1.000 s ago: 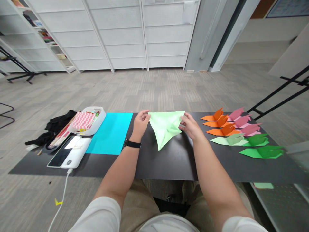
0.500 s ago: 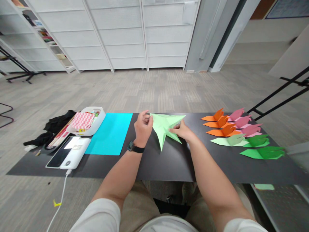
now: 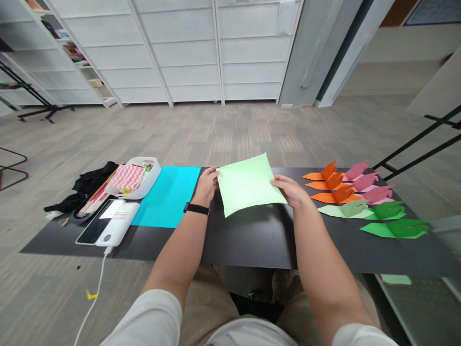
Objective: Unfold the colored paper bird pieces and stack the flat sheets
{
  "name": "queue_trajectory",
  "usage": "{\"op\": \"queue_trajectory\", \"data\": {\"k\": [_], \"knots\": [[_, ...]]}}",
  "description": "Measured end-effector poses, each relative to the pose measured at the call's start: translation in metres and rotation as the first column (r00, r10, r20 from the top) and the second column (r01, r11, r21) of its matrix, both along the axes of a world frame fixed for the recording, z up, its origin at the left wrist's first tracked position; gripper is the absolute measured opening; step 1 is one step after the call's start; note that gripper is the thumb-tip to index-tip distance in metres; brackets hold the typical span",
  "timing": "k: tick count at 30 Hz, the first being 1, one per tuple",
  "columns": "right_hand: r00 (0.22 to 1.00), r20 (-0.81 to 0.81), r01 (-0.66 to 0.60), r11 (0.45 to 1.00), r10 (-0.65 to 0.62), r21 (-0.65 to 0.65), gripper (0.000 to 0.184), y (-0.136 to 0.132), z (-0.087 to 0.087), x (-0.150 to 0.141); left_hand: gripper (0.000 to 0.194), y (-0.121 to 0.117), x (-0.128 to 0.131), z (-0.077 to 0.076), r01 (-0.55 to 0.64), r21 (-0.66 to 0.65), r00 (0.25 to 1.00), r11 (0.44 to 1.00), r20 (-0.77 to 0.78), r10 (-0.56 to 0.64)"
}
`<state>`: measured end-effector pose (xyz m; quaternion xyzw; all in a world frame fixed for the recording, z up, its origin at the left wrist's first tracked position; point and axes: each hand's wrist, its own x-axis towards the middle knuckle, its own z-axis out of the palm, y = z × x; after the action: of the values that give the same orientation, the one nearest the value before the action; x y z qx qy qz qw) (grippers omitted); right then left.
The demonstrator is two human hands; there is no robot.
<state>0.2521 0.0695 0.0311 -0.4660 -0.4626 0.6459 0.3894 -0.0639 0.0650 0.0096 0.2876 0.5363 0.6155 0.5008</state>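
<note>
A light green sheet of paper point(image 3: 250, 185) is held up, spread nearly flat and slightly curved, above the dark table. My left hand point(image 3: 208, 185) pinches its left edge near the upper left corner. On the other side my right hand point(image 3: 291, 190) grips the right edge between thumb and fingers. A black watch strap circles my left wrist. To the right stand folded paper figures: orange ones point(image 3: 331, 182), pink ones point(image 3: 367, 183), a pale green one point(image 3: 349, 209) and darker green ones point(image 3: 396, 228).
Left of my hands lies a bright blue sheet point(image 3: 169, 194). Beyond it are a white basket point(image 3: 153, 178) with a pink-patterned packet, a black cloth point(image 3: 93, 178), and a phone beside a white power bank point(image 3: 118, 223) with a cable. The dark table point(image 3: 248, 245) has its near edge by my lap.
The light green paper, a star-like pointed shape earlier, is now opened out into a broad sheet. Both hands have shifted to its left and right edges.
</note>
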Motion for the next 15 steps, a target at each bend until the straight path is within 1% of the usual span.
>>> {"op": "queue_trajectory", "data": {"k": [3,6,8,9,11,12,13,14,15], "knots": [[0.998,-0.055,-0.027,0.999,0.025,-0.039,0.023,-0.005,0.006,0.000,0.037,0.001,0.000,-0.002,0.054,-0.012,0.996,0.998,0.066,-0.054],[0.999,-0.037,-0.033,0.997,0.030,-0.074,0.025,-0.010,0.015,0.003,0.040,-0.002,0.001,-0.002,0.070,0.014,0.991,0.997,0.117,-0.071],[1.000,-0.004,0.006,0.999,-0.007,-0.054,0.031,-0.013,0.025,0.012,0.044,-0.004,0.003,0.000,0.078,0.031,0.987,0.996,0.140,-0.081],[0.998,0.021,0.052,0.998,-0.052,-0.023,0.034,-0.014,0.033,0.019,0.045,-0.006,0.005,0.001,0.076,0.040,0.987,0.996,0.136,-0.081],[0.980,0.105,0.162,0.984,-0.170,0.079,0.039,-0.018,0.056,0.039,0.045,-0.009,0.007,0.003,0.061,0.064,0.993,0.996,0.098,-0.067],[0.959,0.161,0.209,0.964,-0.235,0.166,0.040,-0.021,0.071,0.050,0.043,-0.009,0.008,0.004,0.054,0.075,0.996,0.996,0.070,-0.059],[0.927,0.211,0.244,0.927,-0.309,0.285,0.039,-0.026,0.088,0.061,0.042,-0.010,0.010,0.005,0.051,0.085,0.998,0.995,0.044,-0.055],[0.886,0.257,0.258,0.871,-0.386,0.418,0.037,-0.033,0.107,0.069,0.041,-0.010,0.011,0.006,0.054,0.096,0.998,0.994,0.021,-0.056],[0.836,0.304,0.246,0.808,-0.457,0.536,0.034,-0.042,0.127,0.075,0.041,-0.011,0.012,0.006,0.059,0.109,0.998,0.992,0.003,-0.060]]}}
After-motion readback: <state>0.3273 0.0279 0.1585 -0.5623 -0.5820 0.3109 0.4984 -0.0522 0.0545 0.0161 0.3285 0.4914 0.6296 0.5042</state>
